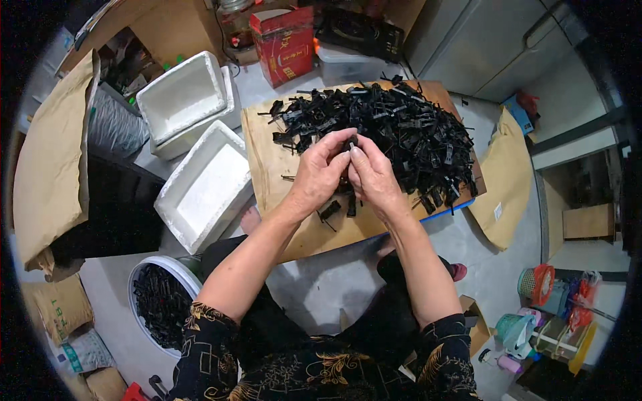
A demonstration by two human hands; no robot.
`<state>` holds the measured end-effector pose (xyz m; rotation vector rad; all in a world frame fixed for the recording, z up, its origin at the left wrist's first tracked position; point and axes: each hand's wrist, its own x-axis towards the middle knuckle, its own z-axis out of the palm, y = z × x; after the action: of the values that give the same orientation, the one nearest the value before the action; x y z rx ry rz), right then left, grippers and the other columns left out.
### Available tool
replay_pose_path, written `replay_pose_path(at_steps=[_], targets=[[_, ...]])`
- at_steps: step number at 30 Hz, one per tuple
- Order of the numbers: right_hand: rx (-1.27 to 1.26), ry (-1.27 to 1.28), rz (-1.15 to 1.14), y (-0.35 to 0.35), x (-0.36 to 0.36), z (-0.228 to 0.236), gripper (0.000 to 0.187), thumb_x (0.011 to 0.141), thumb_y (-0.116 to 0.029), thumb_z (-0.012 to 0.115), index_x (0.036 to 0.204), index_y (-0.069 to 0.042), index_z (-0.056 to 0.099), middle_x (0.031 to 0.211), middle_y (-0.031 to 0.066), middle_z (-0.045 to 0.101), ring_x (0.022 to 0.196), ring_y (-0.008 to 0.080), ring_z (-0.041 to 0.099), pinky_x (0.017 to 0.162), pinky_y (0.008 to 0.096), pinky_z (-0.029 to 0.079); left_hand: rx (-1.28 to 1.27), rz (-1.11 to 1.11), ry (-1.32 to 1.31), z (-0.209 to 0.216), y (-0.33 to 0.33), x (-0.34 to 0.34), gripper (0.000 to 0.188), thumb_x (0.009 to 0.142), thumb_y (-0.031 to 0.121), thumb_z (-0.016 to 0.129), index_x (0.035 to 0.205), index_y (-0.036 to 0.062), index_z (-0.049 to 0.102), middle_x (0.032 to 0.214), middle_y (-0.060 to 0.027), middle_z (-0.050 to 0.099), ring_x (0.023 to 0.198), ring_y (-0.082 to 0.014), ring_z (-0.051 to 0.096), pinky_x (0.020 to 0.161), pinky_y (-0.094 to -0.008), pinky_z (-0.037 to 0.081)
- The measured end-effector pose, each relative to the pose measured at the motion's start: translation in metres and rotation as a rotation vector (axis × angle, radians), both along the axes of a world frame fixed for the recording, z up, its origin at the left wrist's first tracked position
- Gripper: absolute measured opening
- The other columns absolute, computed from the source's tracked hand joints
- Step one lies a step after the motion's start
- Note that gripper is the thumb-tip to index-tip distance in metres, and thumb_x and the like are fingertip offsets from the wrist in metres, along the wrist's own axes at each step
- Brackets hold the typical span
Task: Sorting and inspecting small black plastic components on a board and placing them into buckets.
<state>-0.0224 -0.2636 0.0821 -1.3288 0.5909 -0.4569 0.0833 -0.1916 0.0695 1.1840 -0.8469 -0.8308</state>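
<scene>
At frame centre I see a small black plastic clip (350,142) pinched between both hands, left hand (319,175) and right hand (374,179) fingertips meeting, above the brown wooden tabletop (267,160). A heap of black plastic clips (401,127) lies just behind; two white foam boxes (200,134) sit at left.

In front of me a wooden board (274,167) serves as my desk, resting over a blue edge at its right corner. A big heap of black plastic clips (401,127) covers its far right half, and a few loose clips (331,210) lie near me. The bare wood on the left holds one stray piece (287,178).
</scene>
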Motion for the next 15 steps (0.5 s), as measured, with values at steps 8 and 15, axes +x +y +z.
replay_pose_path(at_steps=[8, 15], targets=[[-0.069, 0.014, -0.012, -0.006, 0.006, -0.011, 0.024, 0.095, -0.021, 0.041, 0.114, -0.008, 0.044, 0.054, -0.0072, 0.035, 0.041, 0.0028, 0.029, 0.035, 0.0188, 0.024, 0.014, 0.180, -0.336, -0.004, -0.004, -0.001, 0.031, 0.082, 0.000, 0.054, 0.112, 0.0037, 0.057, 0.087, -0.0105, 0.065, 0.078, -0.0111, 0.060, 0.067, -0.0251, 0.048], [-0.482, 0.109, -0.051, -0.023, 0.003, -0.026, 0.019, 0.093, -0.019, 0.045, 0.103, -0.005, 0.051, 0.064, -0.0031, 0.044, 0.054, 0.0049, 0.040, 0.048, 0.0213, 0.035, -0.022, 0.203, -0.695, -0.016, -0.008, 0.003, 0.035, 0.078, -0.003, 0.054, 0.111, 0.0062, 0.056, 0.092, -0.0140, 0.063, 0.077, -0.0231, 0.064, 0.067, -0.0292, 0.049]])
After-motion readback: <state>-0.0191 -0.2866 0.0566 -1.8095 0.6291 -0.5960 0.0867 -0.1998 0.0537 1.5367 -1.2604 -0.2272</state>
